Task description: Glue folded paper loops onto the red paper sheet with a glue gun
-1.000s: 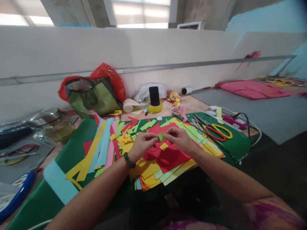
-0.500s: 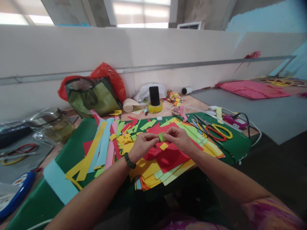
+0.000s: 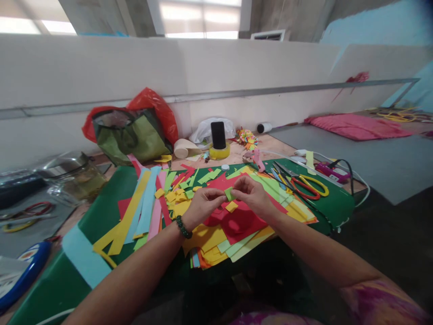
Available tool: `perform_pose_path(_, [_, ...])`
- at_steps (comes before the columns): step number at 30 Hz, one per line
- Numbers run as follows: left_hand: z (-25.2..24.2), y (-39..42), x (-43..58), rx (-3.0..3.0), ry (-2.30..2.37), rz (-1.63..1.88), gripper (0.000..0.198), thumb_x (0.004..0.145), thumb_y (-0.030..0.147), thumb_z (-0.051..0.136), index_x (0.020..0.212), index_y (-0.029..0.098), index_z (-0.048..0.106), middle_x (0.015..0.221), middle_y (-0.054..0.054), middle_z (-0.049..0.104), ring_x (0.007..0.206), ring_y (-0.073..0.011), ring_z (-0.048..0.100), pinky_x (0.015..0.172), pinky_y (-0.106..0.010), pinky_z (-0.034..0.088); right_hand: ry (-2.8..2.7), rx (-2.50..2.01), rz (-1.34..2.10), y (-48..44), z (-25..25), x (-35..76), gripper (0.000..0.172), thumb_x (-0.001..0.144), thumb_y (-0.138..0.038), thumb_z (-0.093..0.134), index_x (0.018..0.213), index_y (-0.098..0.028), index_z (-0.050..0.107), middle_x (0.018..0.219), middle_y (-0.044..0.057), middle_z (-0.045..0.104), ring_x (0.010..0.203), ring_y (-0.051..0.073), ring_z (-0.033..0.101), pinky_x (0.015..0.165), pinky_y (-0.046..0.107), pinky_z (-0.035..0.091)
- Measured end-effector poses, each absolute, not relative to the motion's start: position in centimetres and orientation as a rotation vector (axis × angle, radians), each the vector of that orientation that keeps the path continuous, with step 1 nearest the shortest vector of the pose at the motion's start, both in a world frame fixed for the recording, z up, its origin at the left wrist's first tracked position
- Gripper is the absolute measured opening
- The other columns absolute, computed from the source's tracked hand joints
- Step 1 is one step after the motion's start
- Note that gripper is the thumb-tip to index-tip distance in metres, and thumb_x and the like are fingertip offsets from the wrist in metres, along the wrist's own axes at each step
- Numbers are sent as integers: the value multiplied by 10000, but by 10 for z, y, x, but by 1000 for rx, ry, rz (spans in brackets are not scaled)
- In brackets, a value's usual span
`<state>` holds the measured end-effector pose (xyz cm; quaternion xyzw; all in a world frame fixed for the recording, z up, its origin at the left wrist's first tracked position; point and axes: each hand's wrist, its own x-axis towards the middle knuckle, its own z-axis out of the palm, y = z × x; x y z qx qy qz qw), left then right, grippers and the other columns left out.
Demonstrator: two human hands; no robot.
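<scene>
Between my two hands is a small green paper square [image 3: 229, 194], held above red paper sheets [image 3: 237, 225]. My left hand [image 3: 206, 203] pinches its left side with thumb and forefinger; a dark beaded bracelet is on that wrist. My right hand [image 3: 252, 196] pinches the right side. Just below the fingertips, a small yellow paper square [image 3: 232, 206] lies on the red sheet. More yellow squares [image 3: 172, 197] are heaped left of my left hand. Long strips of yellow, blue and pink paper, such as the yellow strip [image 3: 132, 212], lie further left.
Scissors [image 3: 306, 186] and a pink glue gun [image 3: 257, 160] lie to the right. A phone [image 3: 218, 135] stands in a yellow tape roll [image 3: 219, 152] at the back. Far left are a glass jar [image 3: 76, 180] and a green bag [image 3: 135, 135].
Both hands stay in nearly the same place with the green paper square, which is tilted slightly differently between the fingertips. The other things have not moved.
</scene>
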<state>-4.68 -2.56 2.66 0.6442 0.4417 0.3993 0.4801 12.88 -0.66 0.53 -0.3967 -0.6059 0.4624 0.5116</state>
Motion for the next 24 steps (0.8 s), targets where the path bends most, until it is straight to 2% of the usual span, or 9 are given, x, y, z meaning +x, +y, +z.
perform_pose_path(6, [27,-26,-47,1507,1062,1041,296,690,388,717,850,156,625,827,-30,632,678,-123,572,592,-236,488,-1517,-926,1063,-15,8,127,260,709,-371,709,772,-208,517,717,-30,551,643,119,557,622,281,481])
perform_pose_path(11, [25,-24,-46,1591,1026,990,267,718,396,693,745,153,586,721,-3,581,624,-105,516,571,-225,438,-1603,-919,956,-21,9,123,209,735,-352,661,762,-214,507,734,-15,559,667,127,562,594,265,481])
perform_pose_path(18, [23,-21,-48,1691,1069,1019,147,728,290,651,703,148,620,651,2,594,611,-113,520,588,-234,422,-1646,-941,896,-21,5,122,191,738,-338,633,786,-218,492,752,-4,579,676,130,581,601,269,498])
perform_pose_path(24, [21,-21,-50,1686,1069,1003,181,715,326,657,701,149,626,660,-10,612,604,-122,537,582,-242,434,-1661,-945,929,-23,5,122,207,738,-350,621,816,-220,480,752,-9,580,669,133,590,611,284,509])
